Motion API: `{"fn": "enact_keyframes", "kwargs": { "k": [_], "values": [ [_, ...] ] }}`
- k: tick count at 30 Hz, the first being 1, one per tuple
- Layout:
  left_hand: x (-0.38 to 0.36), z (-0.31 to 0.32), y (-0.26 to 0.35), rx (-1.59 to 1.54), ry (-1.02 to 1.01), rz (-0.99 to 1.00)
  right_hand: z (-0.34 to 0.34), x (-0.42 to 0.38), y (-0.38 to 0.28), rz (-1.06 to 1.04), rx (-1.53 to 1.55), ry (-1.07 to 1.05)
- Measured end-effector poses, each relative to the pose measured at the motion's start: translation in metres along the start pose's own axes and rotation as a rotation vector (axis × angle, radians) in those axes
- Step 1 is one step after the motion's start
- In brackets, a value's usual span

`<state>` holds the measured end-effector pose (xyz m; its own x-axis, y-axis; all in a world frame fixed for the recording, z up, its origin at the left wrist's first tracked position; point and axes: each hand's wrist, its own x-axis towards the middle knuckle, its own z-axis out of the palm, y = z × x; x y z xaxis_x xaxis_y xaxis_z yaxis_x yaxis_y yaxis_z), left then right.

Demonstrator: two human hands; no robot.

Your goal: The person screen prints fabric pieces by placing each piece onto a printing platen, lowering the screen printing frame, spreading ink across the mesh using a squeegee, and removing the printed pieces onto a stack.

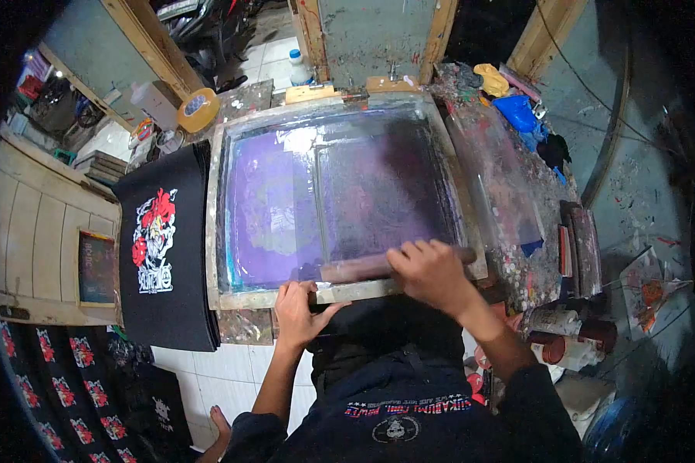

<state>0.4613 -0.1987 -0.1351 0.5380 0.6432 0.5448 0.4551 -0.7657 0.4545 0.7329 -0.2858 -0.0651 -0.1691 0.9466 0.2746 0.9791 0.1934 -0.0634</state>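
A screen printing frame lies flat before me, with purple mesh on its left part and dark, wet-looking mesh on its right part. My right hand is closed around a long squeegee, which lies along the near side of the mesh. The near rim of the frame is gripped by my left hand, its fingers over the edge and the thumb to the right. Left of the frame lies a stack of black fabric pieces, the top one printed with a red and white design.
A roll of tape and a bottle stand at the back. Blue and yellow cloths lie on the paint-stained table to the right. Printed black pieces are spread at lower left; jars sit at lower right.
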Motion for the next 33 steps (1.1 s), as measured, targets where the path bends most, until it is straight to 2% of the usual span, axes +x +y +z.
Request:
{"fn": "enact_keyframes", "kwargs": {
  "k": [2, 6, 10, 14, 16, 17, 18, 19, 22, 23, 24, 25, 27, 29, 31, 32, 33],
  "values": [
    [-0.002, 0.0, -0.001, 0.018, -0.006, -0.009, 0.004, -0.015, -0.01, -0.018, -0.038, 0.072],
    [-0.002, -0.004, 0.0, 0.038, 0.004, -0.01, -0.016, -0.019, -0.028, 0.061, 0.093, -0.005],
    [0.007, -0.011, 0.006, 0.042, 0.047, 0.036, -0.022, -0.023, -0.055, 0.18, 0.108, 0.052],
    [0.04, -0.046, 0.022, 0.026, 0.065, 0.056, -0.049, -0.001, -0.065, 0.036, -0.062, 0.138],
    [0.07, -0.074, 0.034, 0.0, 0.079, 0.062, -0.059, 0.028, -0.042, -0.069, -0.236, 0.31],
    [0.106, -0.102, 0.057, 0.101, 0.085, 0.076, -0.064, 0.044, -0.03, -0.113, -0.325, 0.395],
    [0.12, -0.115, 0.069, 0.123, 0.15, 0.037, -0.081, 0.065, -0.02, -0.153, -0.291, 0.479],
    [0.12, -0.108, 0.073, 0.09, 0.239, 0.098, -0.106, 0.084, -0.013, -0.191, -0.255, 0.557],
    [0.121, -0.053, 0.09, -0.004, 0.534, 0.274, -0.174, 0.129, 0.004, -0.162, -0.231, 0.429],
    [0.125, -0.005, 0.094, -0.057, 0.333, 0.204, -0.188, 0.143, 0.009, -0.125, -0.242, 0.376],
    [0.141, 0.037, 0.105, -0.289, -0.027, -0.009, -0.198, 0.154, 0.016, -0.117, -0.24, 0.358],
    [0.138, 0.094, 0.108, -0.126, -0.024, 0.098, -0.207, 0.164, 0.022, -0.111, -0.237, 0.337],
    [0.131, 0.173, 0.116, -0.075, -0.071, 0.044, -0.229, 0.18, 0.022, -0.06, -0.248, 0.242],
    [0.14, 0.179, 0.142, -0.183, -0.089, 0.014, -0.259, 0.197, 0.011, 0.062, -0.258, 0.093],
    [0.146, 0.169, 0.15, -0.368, -0.198, 0.048, -0.285, 0.216, 0.017, -0.028, -0.246, -0.081],
    [0.159, 0.161, 0.145, -0.499, -0.28, 0.102, -0.279, 0.217, 0.023, -0.102, -0.299, 0.037],
    [0.171, 0.157, 0.136, -0.631, -0.362, 0.156, -0.282, 0.221, 0.03, -0.118, -0.291, 0.061]
  ]
}}
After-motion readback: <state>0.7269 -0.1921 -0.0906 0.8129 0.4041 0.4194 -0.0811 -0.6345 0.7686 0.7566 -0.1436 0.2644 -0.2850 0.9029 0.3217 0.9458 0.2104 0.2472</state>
